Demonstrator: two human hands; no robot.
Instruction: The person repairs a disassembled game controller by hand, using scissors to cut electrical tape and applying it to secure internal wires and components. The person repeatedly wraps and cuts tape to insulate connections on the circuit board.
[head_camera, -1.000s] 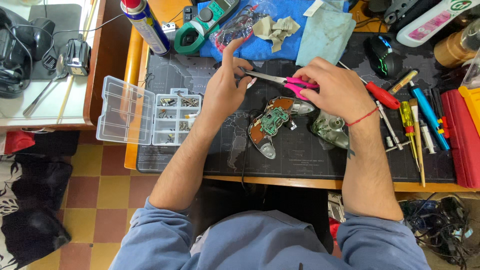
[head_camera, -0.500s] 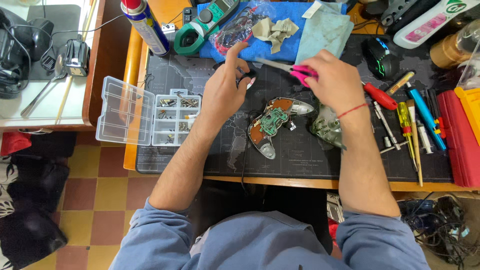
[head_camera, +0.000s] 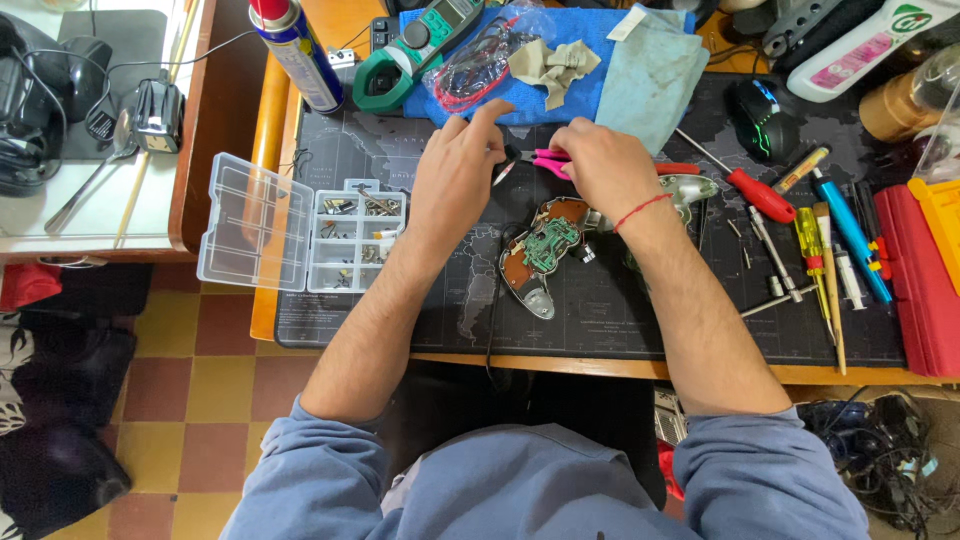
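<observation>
My right hand (head_camera: 603, 165) grips small pliers with pink handles (head_camera: 548, 160), the tips pointing left toward my left hand (head_camera: 455, 170). The left hand's fingers pinch at the plier tips; whatever tiny part sits there is too small to make out. Just below both hands lies an opened device with a brown shell and a green circuit board (head_camera: 545, 245) on the dark desk mat (head_camera: 420, 300). A second shell half (head_camera: 690, 188) lies partly hidden behind my right wrist.
An open clear parts box (head_camera: 300, 238) sits at the left. A spray can (head_camera: 297, 52), green meter (head_camera: 415, 45) and blue cloth (head_camera: 600, 50) lie at the back. Screwdrivers (head_camera: 760, 195) and small tools, a black mouse (head_camera: 762, 115) and a red case (head_camera: 925, 280) fill the right.
Both hands have moved away from me toward the blue cloth, carrying the pink pliers off the opened device. The circuit board is now uncovered below them.
</observation>
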